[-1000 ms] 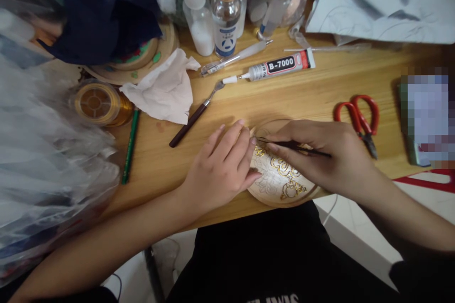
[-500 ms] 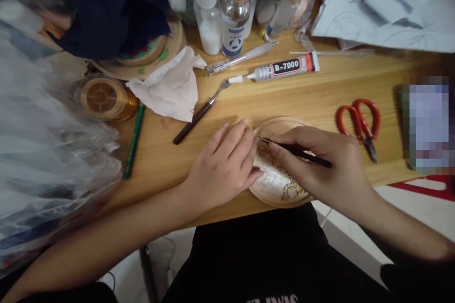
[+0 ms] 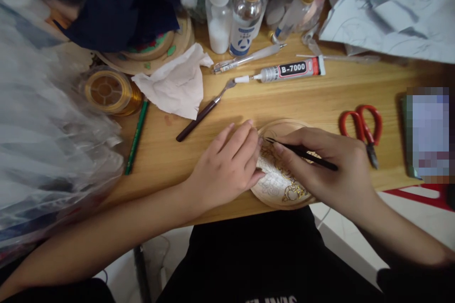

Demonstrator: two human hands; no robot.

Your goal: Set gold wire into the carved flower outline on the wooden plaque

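A pair of black tweezers [image 3: 309, 153] is pinched in my right hand [image 3: 332, 161], its tips pointing left over a round wooden board [image 3: 265, 199]. The board carries a pale drawn pattern, with gold wire scrolls [image 3: 292, 192] along part of it. My left hand [image 3: 227, 163] lies palm down against the board's left edge, fingers stretched and slightly apart, thumb resting on the board. Its index fingertip is close to the tweezer tips. Whatever may be between those tips is too small to make out.
Behind the hands lie a B-7000 glue tube [image 3: 293, 69], a pen [image 3: 249, 58], a palette knife [image 3: 206, 111] and crumpled tissue [image 3: 174, 80]. Red-handled cutters [image 3: 362, 128] and a phone [image 3: 428, 135] are right. A gold wire spool [image 3: 108, 91], green pencil [image 3: 136, 137] and plastic bags [image 3: 53, 128] are left.
The whole scene has shifted slightly right in view, as the camera moved. Both hands, the tweezers and the board keep nearly the same positions relative to one another.
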